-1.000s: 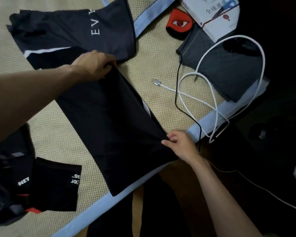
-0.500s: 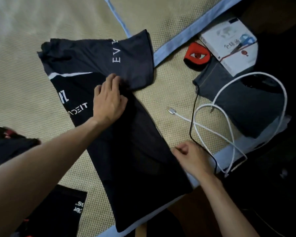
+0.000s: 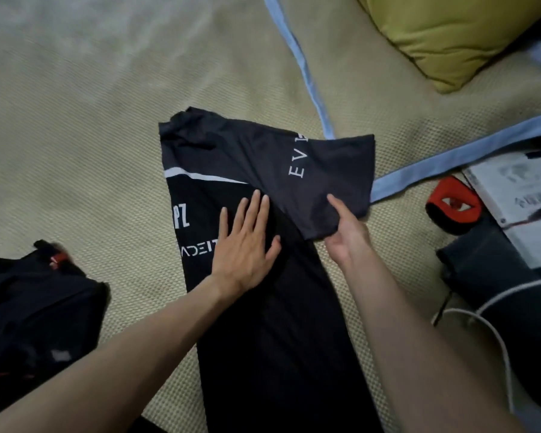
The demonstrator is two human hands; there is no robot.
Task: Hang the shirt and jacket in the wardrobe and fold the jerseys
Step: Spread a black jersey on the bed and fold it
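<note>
A dark jersey [image 3: 272,345] with white lettering and a white stripe lies on the woven bed mat, its body folded into a long strip running toward me. My left hand [image 3: 244,245] rests flat on the jersey's middle with fingers spread. My right hand [image 3: 345,232] grips the lower edge of the jersey's sleeve [image 3: 319,170], which sticks out to the right with the letters "EV" on it. Another dark garment [image 3: 35,320] with red trim lies bunched at the left.
A yellow-green pillow [image 3: 456,35] sits at the top right. Along the right edge are a red and black pouch [image 3: 450,204], a white book [image 3: 519,201], a grey folded cloth [image 3: 506,307] and a white cable [image 3: 494,326]. Light blue mat borders [image 3: 456,157] cross the bed.
My right hand left the jersey's lower right edge and moved up to take the sleeve. My left hand slid slightly and stays flat on the jersey. The view shifted up the bed.
</note>
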